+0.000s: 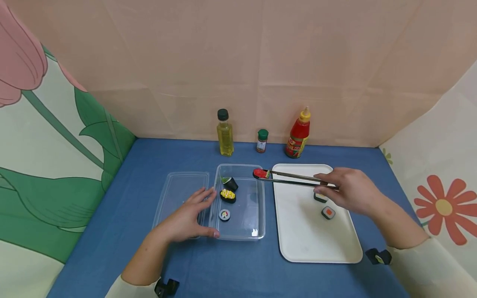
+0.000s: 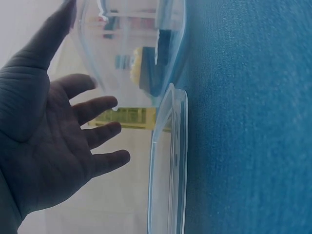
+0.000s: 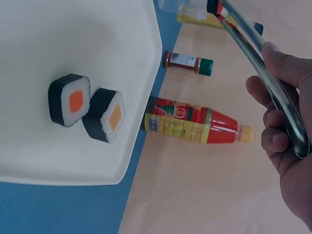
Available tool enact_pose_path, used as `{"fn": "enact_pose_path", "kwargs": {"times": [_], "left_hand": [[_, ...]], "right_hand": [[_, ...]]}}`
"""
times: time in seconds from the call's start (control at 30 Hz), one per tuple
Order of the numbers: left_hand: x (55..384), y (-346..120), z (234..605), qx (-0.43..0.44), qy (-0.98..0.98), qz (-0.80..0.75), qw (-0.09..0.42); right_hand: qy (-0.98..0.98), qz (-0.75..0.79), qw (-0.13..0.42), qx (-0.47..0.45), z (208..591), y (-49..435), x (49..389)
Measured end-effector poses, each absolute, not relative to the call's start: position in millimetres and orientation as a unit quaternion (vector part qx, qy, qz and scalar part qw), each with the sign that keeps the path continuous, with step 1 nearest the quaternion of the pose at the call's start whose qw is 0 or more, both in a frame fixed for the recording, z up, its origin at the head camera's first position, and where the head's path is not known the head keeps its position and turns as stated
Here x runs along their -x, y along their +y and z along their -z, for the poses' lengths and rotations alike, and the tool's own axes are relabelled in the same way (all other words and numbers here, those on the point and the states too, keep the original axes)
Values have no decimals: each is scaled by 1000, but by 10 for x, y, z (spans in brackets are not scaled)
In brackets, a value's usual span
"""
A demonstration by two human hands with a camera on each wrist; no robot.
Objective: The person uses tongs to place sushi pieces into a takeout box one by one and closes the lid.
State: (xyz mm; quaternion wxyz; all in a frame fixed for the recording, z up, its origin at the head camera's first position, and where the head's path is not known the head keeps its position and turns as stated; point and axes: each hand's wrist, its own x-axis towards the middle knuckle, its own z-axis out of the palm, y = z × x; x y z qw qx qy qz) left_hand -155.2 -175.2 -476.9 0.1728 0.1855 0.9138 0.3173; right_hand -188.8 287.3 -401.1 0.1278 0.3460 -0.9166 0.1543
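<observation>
My right hand point(image 1: 352, 190) grips metal tongs point(image 1: 294, 182), whose tips pinch a red-topped sushi piece point(image 1: 261, 173) over the right rim of a clear plastic container point(image 1: 246, 225). Inside the container, along its left side, lie a dark roll with a green end point(image 1: 231, 184), a sushi piece topped with yellow corn point(image 1: 228, 196) and a small round roll point(image 1: 225, 215). Fingers spread, my left hand point(image 1: 190, 217) is at the container's left wall. Two squarish sushi rolls remain on the white tray point(image 1: 305, 244), one orange-centred point(image 3: 76, 101), the other with a yellowish centre point(image 3: 115, 117).
A clear lid point(image 1: 179, 186) lies left of the container, partly behind my left hand. Along the back wall stand an oil bottle point(image 1: 225, 136), a small green-capped spice jar point(image 1: 262, 141) and a red sauce bottle point(image 1: 298, 134). Blue cloth point(image 1: 223, 269) covers the table.
</observation>
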Motion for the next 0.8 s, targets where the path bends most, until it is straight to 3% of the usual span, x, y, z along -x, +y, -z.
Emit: {"fn": "enact_pose_path", "kwargs": {"times": [0.8], "left_hand": [[1556,-1744,4752,-178,913,-319,181]], "right_hand": [[-928,-130,18,-349,3968,2540,2205]]}}
